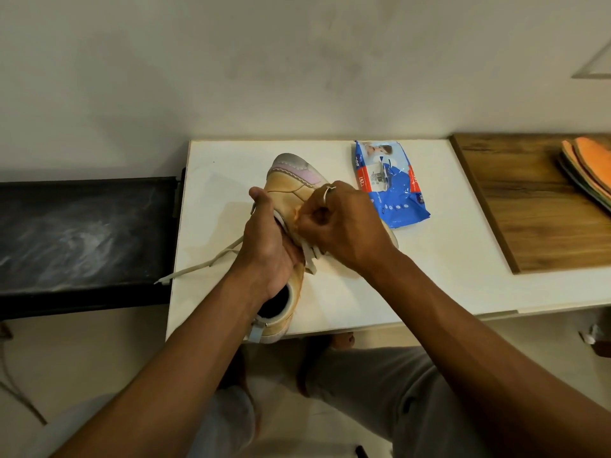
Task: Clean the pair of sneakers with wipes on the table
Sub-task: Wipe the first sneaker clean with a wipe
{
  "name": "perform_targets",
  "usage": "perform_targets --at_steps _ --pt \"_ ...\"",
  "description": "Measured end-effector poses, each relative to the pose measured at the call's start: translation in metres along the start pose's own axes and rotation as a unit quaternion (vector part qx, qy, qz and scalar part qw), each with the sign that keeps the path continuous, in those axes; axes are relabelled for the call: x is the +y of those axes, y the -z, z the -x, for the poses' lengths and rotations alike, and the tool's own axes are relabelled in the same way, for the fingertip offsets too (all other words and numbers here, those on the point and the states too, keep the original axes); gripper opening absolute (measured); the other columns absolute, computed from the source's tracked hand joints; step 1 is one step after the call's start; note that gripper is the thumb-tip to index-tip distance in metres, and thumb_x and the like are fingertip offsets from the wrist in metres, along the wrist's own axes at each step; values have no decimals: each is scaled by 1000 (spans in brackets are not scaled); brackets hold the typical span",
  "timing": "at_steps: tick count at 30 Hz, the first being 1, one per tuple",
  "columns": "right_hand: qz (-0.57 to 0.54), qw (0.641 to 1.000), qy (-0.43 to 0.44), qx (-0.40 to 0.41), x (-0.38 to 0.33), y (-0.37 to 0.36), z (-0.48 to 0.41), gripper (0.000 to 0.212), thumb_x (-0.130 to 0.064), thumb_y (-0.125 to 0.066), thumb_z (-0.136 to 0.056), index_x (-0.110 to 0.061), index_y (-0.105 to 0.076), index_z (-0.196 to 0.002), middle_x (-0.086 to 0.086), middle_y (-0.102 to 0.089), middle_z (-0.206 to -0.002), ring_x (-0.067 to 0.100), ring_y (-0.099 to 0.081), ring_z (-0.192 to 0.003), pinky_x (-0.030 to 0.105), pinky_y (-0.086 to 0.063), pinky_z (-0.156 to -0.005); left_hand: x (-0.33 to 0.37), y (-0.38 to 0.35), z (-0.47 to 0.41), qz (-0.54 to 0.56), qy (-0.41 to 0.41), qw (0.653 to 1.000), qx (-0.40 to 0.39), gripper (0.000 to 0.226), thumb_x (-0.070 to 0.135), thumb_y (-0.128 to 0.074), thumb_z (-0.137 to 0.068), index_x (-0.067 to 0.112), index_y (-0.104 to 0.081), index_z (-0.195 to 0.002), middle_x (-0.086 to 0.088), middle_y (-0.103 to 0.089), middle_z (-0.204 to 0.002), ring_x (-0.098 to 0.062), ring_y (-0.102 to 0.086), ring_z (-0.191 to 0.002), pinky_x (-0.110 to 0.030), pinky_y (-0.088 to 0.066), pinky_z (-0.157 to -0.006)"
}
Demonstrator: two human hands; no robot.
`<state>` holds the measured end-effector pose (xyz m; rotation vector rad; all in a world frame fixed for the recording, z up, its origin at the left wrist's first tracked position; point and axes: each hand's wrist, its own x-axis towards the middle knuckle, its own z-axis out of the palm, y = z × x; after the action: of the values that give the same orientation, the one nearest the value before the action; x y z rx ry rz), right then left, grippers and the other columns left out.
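A person holds a tan sneaker [291,180] with a pink-and-grey toe just above the white table [446,259] at the centre of the frame, the left hand [267,252] gripping its side by the collar. The right hand [340,229] sits with fingers curled tight at the lacing, though whether they pinch a lace cannot be told; one loose lace [205,264] trails off the table's left edge. A blue wipes pack [390,186] lies right of centre, and orange insoles [588,166] rest on a wooden board [529,200] at far right.
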<state>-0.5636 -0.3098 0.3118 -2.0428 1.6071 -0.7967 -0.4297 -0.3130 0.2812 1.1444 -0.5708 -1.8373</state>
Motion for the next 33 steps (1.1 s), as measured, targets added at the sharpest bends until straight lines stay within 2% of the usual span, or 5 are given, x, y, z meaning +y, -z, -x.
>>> perform_targets --at_steps 13,18,23,29,33 --pt "29 999 3 37 -4 -4 -8 14 -27 -68 -90 -19 -76 -99 -1 -66 -91 13 -58 -82 38 -55 -70 0 1 0 14 6 1000 -18 85 73 -12 -96 16 -46 -149 -14 -66 -133 -31 -67 -118 -45 -59 -89" --pt "-19 999 15 -38 -5 6 0 8 -28 -76 -83 -21 -76 -88 -8 -64 -84 11 -59 -76 26 -51 -62 0 0 3 12 -4 1000 -10 87 72 -10 -97 13 -53 -143 -13 -69 -129 -28 -68 -117 -39 -58 -91" --pt "24 999 -1 41 -2 -3 -8 14 -29 -69 -89 -21 -75 -99 -3 -65 -91 10 -57 -81 28 -52 -68 2 -1 1 14 13 1000 -6 87 74 -8 -95 17 -51 -144 -13 -68 -129 -29 -68 -116 -40 -61 -82" --pt "-5 999 2 -33 -1 7 0 7 -28 -76 -81 -23 -76 -85 -6 -62 -81 10 -57 -74 31 -52 -63 2 -2 4 4 5 1000 8 86 71 -8 -98 13 -56 -141 -13 -70 -126 -27 -69 -114 -39 -59 -89" --pt "26 999 -3 38 0 -1 -6 14 -30 -69 -88 -20 -75 -96 -4 -64 -87 11 -57 -80 33 -53 -68 3 -3 3 28 14 999 -7 86 73 -8 -96 16 -52 -144 -13 -69 -129 -29 -69 -114 -39 -62 -78"
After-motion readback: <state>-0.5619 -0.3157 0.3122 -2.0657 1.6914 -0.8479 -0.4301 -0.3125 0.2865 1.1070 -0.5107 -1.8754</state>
